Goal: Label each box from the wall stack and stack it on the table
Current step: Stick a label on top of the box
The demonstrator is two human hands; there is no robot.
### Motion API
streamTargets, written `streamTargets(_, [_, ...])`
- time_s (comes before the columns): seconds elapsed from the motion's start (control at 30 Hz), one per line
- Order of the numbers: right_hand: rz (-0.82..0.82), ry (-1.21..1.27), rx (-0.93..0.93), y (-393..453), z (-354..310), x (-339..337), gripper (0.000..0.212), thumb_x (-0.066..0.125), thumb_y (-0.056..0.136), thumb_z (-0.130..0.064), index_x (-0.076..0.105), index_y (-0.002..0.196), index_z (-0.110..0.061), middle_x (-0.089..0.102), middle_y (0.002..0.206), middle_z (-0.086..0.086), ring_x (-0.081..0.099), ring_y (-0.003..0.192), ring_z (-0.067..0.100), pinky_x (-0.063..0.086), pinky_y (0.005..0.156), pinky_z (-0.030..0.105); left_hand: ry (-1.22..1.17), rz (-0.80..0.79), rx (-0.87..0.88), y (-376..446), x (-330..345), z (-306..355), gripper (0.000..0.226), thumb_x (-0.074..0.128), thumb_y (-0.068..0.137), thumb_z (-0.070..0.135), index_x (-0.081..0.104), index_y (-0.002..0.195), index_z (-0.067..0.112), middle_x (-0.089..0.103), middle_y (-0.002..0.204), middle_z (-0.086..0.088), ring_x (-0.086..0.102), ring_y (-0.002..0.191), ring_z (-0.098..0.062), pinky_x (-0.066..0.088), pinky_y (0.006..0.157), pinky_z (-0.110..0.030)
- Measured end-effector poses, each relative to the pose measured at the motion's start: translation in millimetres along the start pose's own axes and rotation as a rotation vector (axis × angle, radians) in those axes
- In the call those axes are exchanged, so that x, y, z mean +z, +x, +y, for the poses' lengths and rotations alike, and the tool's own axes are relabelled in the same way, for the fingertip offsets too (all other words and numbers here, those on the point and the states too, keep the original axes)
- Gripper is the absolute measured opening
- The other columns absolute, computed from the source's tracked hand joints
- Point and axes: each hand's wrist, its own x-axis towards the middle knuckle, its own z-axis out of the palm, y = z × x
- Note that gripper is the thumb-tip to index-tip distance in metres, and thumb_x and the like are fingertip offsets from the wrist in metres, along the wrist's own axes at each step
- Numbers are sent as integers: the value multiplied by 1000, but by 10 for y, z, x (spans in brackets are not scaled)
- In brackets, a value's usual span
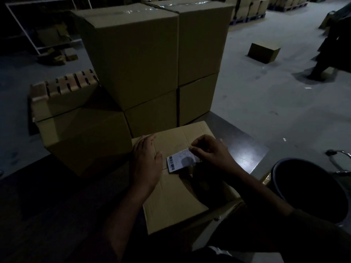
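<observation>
A brown cardboard box [176, 198] lies right in front of me on the dark table [245, 147], its closed top flaps facing up. A white barcode label [179, 161] rests on the flap seam. My right hand [210, 153] pinches the label's far right corner with curled fingers. My left hand [146, 160] lies flat on the box top just left of the label, fingers spread. Behind the box stands a stack of larger sealed cardboard boxes [136, 59], two high, with another one [83, 137] at the lower left.
A dark round bin [311, 188] stands at my right beside the table. A small box [264, 52] sits alone on the grey floor. A person's leg [326, 59] shows at the far right. Stacked flat cardboard [64, 86] lies behind the boxes on the left.
</observation>
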Motion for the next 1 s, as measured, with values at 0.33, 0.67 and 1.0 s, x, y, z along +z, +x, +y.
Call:
streamTargets(0.33, [-71,-84,178,57,-113,-28,26,78,76,-60,70,90,-40,73,89,-20,68,97,2,38,111,59,-38,5,-36,-3,3,-11,58,70,97,16,48,149,29,47,154,5,43,144,-16,45,115,-50])
streamTargets(0.67, [-188,611,281,-254,-202,-526,17,68,94,-20,66,99,-3,75,99,6,73,93,20,58,70,26,-62,41,-77,6,9,17,50,54,101,6,54,143,33,52,148,4,49,139,-18,48,112,-49])
streamTargets(1.0, [48,786,373,-591,74,-618,11,66,95,-21,68,99,-11,76,95,0,72,94,18,59,81,32,269,122,69,-42,143,187,46,58,89,0,66,124,28,59,142,0,39,148,-22,21,125,-56])
